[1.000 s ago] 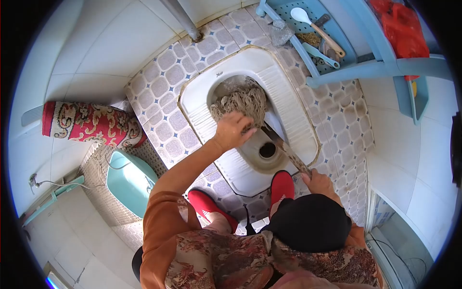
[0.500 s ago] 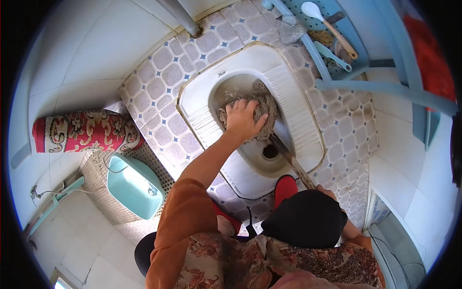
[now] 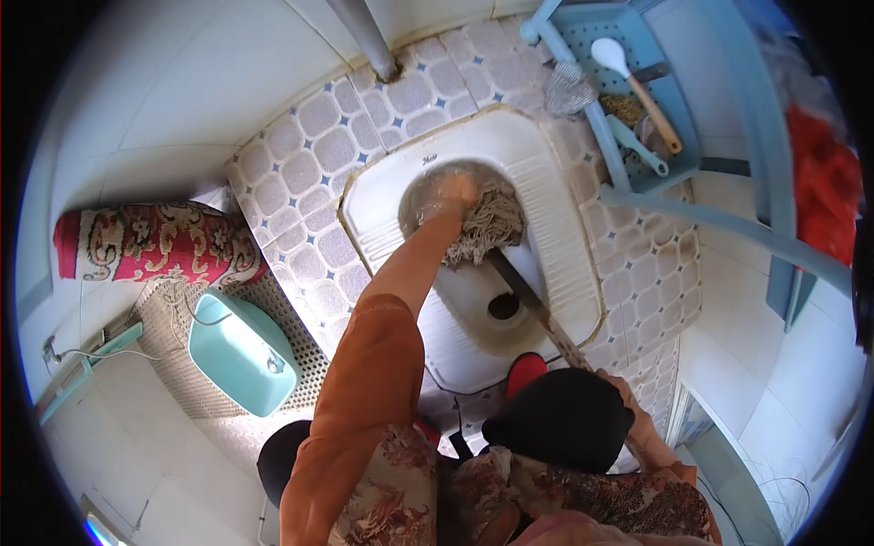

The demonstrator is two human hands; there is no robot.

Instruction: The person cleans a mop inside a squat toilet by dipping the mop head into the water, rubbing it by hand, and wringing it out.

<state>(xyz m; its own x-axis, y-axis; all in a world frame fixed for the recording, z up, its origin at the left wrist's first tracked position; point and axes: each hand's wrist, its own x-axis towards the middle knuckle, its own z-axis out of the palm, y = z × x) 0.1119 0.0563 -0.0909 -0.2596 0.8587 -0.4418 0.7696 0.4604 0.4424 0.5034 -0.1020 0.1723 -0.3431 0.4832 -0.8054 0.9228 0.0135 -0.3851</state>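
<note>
A string mop head (image 3: pixel 496 223), grey and wet, lies in the bowl of a white squat toilet (image 3: pixel 373 214). My left hand (image 3: pixel 458 191) is at the far left side of the mop head, low in the bowl among splashing water. Blur and water hide its fingers. From the mop head, the wooden mop handle (image 3: pixel 539 309) runs toward me, past the dark drain hole (image 3: pixel 503 307). Beside my right knee, my right hand (image 3: pixel 626 400) is closed around the handle.
A blue rack (image 3: pixel 628 187) at upper right holds a white spoon with a wooden handle (image 3: pixel 642 86) and a light-blue brush (image 3: pixel 637 146). At left are a rolled red patterned carpet (image 3: pixel 164 241) and a turquoise basin (image 3: pixel 205 350). A pipe (image 3: pixel 364 36) stands at the wall.
My left hand has moved from the top of the mop strands to their far side, deeper in the bowl. My right hand stays on the handle. The view has shifted slightly.
</note>
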